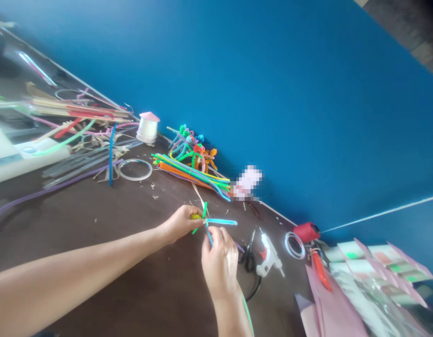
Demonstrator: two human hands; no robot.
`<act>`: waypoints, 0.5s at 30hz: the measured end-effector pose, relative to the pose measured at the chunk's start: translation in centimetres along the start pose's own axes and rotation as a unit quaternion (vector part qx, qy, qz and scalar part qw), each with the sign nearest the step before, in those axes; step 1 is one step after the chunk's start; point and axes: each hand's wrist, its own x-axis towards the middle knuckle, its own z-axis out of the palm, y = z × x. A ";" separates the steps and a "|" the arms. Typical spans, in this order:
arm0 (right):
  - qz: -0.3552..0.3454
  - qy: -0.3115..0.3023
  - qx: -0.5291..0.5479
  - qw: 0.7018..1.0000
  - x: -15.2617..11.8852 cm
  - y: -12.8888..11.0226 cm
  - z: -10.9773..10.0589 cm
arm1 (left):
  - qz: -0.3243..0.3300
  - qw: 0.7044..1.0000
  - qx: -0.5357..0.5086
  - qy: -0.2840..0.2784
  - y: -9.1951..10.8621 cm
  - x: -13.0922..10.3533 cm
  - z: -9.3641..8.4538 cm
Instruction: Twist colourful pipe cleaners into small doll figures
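Note:
My left hand (pixel 181 223) is closed in a pinch on a small pipe-cleaner figure, with a yellow coiled part (pixel 195 216) and a green pipe cleaner (pixel 205 209) sticking out past the fingertips. From the same spot a light blue pipe cleaner (pixel 223 222) points right, and another blue length runs down into my right hand (pixel 221 262). That hand is closed, its fingers around the blue length. A bundle of coloured pipe cleaners (pixel 191 175) lies just beyond both hands. Behind it sit several finished-looking pipe-cleaner figures (pixel 198 147) against the blue wall.
Right of my hands lie black scissors (pixel 250 260), a white glue gun (pixel 269 255), a tape roll (pixel 295 245) and orange-handled pliers (pixel 320 269). Pink sheets (pixel 333 299) cover the right side. At left are a clear ring (pixel 135 170), a small white pot with pink top (pixel 148 128) and loose strips.

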 end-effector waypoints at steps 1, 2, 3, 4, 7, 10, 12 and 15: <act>-0.003 -0.003 0.000 1.000 -0.1 -0.1 0.1 | -0.010 1.000 -0.011 -0.003 0.0 0.0 0.0; -0.006 -0.004 0.000 1.000 -0.1 -0.2 0.2 | -0.021 0.999 -0.026 -0.008 0.0 0.1 -0.1; -0.009 -0.004 0.001 1.000 -0.2 -0.3 0.3 | -0.031 0.999 -0.042 -0.014 0.1 0.1 -0.2; -0.011 -0.004 0.002 1.000 -0.2 -0.4 0.3 | -0.037 0.997 -0.058 -0.019 0.1 0.2 -0.2; -0.020 -0.012 0.018 1.000 -0.1 -0.4 0.3 | -0.043 0.995 -0.085 -0.025 0.1 0.3 -0.4; -0.018 -0.012 0.060 0.998 0.3 -0.1 -0.1 | -0.031 0.996 -0.079 -0.026 0.0 0.4 -0.5; -0.001 0.012 0.109 0.994 0.5 0.4 -0.8 | -0.025 0.996 -0.078 -0.029 -0.1 0.5 -0.5; 0.016 0.112 0.180 0.977 0.0 1.6 -2.4 | -0.034 0.995 -0.091 -0.024 -0.3 0.7 -0.4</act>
